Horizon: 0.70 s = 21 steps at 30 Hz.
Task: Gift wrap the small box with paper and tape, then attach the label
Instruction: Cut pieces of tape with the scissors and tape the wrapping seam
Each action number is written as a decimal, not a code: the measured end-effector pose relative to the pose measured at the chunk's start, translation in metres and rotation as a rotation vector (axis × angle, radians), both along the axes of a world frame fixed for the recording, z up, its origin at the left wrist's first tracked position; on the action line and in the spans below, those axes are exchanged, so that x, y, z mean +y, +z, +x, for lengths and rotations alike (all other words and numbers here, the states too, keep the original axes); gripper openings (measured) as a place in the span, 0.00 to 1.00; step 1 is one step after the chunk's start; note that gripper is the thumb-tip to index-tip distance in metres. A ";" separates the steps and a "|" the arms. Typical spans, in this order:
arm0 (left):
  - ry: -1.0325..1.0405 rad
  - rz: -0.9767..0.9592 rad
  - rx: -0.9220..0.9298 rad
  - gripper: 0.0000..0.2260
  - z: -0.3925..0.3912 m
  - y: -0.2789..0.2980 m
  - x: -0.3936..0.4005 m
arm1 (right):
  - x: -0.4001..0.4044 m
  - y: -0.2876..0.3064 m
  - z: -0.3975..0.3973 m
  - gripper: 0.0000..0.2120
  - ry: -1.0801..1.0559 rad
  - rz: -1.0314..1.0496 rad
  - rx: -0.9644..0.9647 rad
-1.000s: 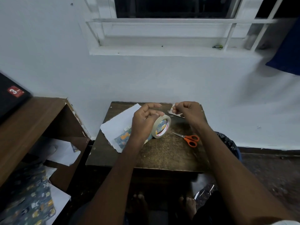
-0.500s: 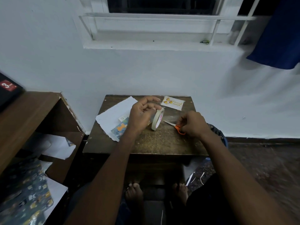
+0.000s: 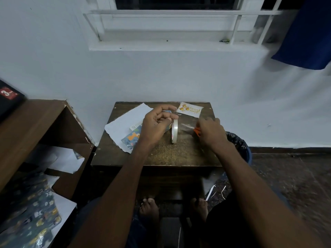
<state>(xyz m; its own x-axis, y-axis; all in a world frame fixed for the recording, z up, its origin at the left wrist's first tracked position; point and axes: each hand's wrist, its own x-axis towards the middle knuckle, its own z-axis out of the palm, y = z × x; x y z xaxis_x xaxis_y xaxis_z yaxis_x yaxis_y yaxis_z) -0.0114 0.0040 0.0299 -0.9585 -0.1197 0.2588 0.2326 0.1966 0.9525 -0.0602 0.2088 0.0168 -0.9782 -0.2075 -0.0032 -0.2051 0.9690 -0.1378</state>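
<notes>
Your right hand (image 3: 208,130), having left the label (image 3: 190,109) at the surface's (image 3: 179,154) 1 o'clock, is now closing on the scissors (image 3: 196,131); your left hand (image 3: 157,125) is still holding the tape roll (image 3: 174,130) at centre, ready for cutting tape.

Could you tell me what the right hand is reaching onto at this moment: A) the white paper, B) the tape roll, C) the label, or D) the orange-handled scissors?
D: the right hand lies over the scissors, while the tape roll stands at the left hand.
</notes>
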 end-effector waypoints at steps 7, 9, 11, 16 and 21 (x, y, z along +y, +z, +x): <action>0.005 0.031 0.000 0.17 -0.003 0.000 0.000 | 0.003 0.013 -0.019 0.17 0.012 -0.379 -0.055; 0.012 0.035 -0.005 0.18 -0.005 0.000 -0.001 | 0.007 0.020 -0.018 0.17 0.055 -0.502 -0.076; 0.014 0.038 -0.008 0.18 -0.005 0.000 -0.001 | 0.014 0.028 -0.018 0.17 0.109 -0.566 -0.067; 0.028 0.029 -0.017 0.18 -0.008 -0.002 -0.002 | 0.027 0.041 -0.018 0.20 0.172 -0.577 -0.102; 0.026 0.024 -0.010 0.19 -0.010 -0.003 -0.003 | 0.029 0.052 -0.012 0.19 0.220 -0.610 -0.158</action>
